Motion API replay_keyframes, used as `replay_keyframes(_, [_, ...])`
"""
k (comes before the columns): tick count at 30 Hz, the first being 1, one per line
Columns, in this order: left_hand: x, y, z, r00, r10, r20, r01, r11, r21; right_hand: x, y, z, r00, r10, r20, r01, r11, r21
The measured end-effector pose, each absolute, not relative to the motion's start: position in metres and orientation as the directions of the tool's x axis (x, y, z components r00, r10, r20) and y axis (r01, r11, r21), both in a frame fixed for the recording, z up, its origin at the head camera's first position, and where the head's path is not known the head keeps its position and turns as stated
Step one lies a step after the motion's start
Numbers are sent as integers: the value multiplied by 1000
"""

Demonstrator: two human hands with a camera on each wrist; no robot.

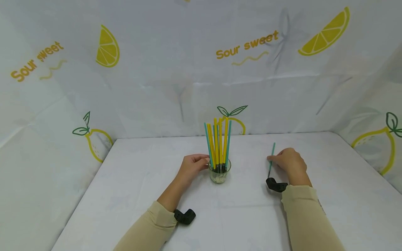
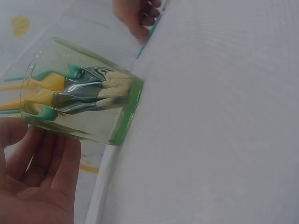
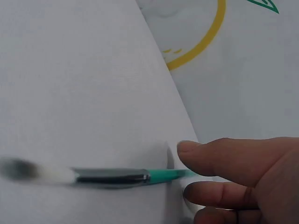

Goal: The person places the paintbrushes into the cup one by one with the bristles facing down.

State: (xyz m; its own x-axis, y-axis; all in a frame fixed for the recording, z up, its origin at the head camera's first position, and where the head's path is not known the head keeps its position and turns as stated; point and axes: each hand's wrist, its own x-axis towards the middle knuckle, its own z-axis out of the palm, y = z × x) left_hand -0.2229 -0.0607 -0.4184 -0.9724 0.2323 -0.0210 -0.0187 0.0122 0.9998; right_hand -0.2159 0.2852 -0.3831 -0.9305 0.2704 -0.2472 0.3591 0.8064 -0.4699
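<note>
A greenish clear glass (image 1: pixel 218 179) stands on the table in the middle of the head view. Several yellow and turquoise paintbrushes (image 1: pixel 220 143) lean in it, bristles down and handles up. My left hand (image 1: pixel 192 166) holds the glass from its left side, thumb and fingers at the upper wall near the rim. Off to the right, my right hand (image 1: pixel 290 164) pinches one turquoise paintbrush (image 3: pixel 112 177) by its handle between thumb and fingers. Its pale bristles, dark at the tip, point toward me, close over the table.
A white cloth covers the table (image 1: pixel 245 223), and its far edge meets a white curtain (image 1: pixel 163 94) printed with lemons and lettering. Black wrist cameras sit on both wrists, the left one (image 1: pixel 185 217) and the right one (image 1: pixel 275 184) low over the cloth.
</note>
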Motion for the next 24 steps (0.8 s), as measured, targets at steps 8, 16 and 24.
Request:
replay_keyframes(8, [-223,-61,-418,-972,236,-10,-5,18,1000,-218,283,-389,-933,259,-251,350,816,-459])
replay_keyframes(16, [-223,-61,-420,-972,236,-12,-5,32,999,-218,277,-388,-936,251,-247,340,827,-448])
replay_keyframes(24, [-223,-61,-419,-973,231,-19,-16,13,1000,-223,278,-390,-949,222,-224,312,767,-560])
